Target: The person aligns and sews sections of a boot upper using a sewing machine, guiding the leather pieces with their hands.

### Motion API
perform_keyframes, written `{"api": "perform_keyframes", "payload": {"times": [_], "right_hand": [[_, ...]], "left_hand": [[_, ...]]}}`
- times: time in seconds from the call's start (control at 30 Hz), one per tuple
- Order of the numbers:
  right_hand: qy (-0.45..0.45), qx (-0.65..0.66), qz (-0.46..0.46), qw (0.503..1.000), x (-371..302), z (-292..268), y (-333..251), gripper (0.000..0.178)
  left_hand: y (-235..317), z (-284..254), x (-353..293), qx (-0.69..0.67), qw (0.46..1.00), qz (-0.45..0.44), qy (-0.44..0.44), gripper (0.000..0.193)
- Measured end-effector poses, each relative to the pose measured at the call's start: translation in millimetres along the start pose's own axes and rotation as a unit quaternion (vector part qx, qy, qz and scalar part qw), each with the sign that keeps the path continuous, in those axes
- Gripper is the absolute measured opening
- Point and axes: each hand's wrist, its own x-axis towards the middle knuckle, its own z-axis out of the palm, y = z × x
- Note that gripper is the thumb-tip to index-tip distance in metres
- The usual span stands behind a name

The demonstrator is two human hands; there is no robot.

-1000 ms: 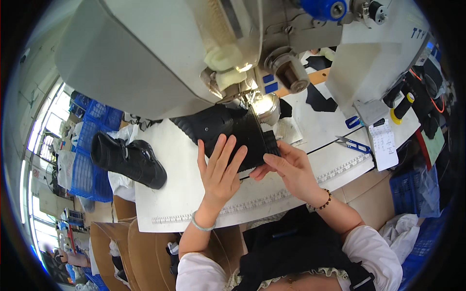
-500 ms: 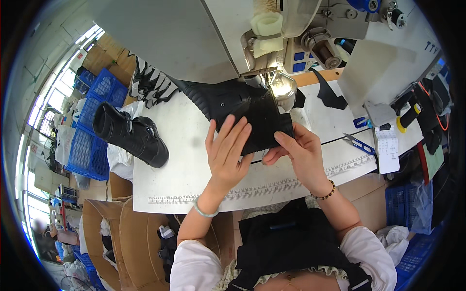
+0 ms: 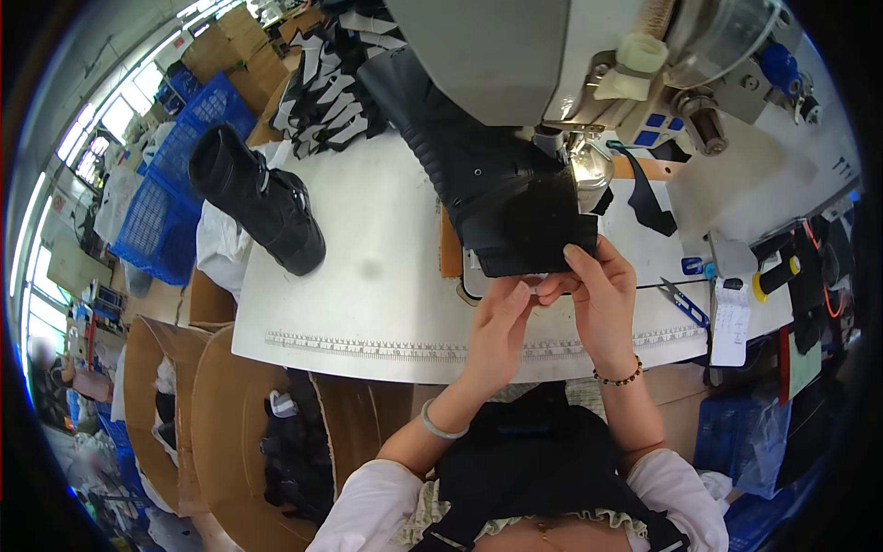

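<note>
Fingers (image 3: pixel 578 260) of our right hand (image 3: pixel 602 304) and left hand (image 3: pixel 501 327) pinch the black boot upper's (image 3: pixel 501 198) near hem under the sewing machine (image 3: pixel 515 55), mid-counter (image 3: pixel 368 304); we'd best keep it flat and taut.

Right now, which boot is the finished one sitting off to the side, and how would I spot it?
Start at the white table under the grey sewing machine. Go to its left edge, away from both hands: the black boot lies on its side there, alone. Unlike the black upper at the needle, it has a sole and nobody touches it.
</note>
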Motion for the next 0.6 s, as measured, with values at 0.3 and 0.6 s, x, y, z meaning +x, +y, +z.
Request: {"api": "perform_keyframes", "payload": {"times": [0.3, 0.6], "right_hand": [[-0.007, -0.009, 0.001, 1.0, -1, -2, 0, 0.015], [-0.036, -0.036, 0.031, 0.998, 6, -21, -10, 0.021]], "left_hand": [[5, 16, 11, -0.091, 0.995, 0.01, 0.049, 0.022], [-1, 18, 25, -0.06, 0.995, 0.002, 0.08, 0.03]]}}
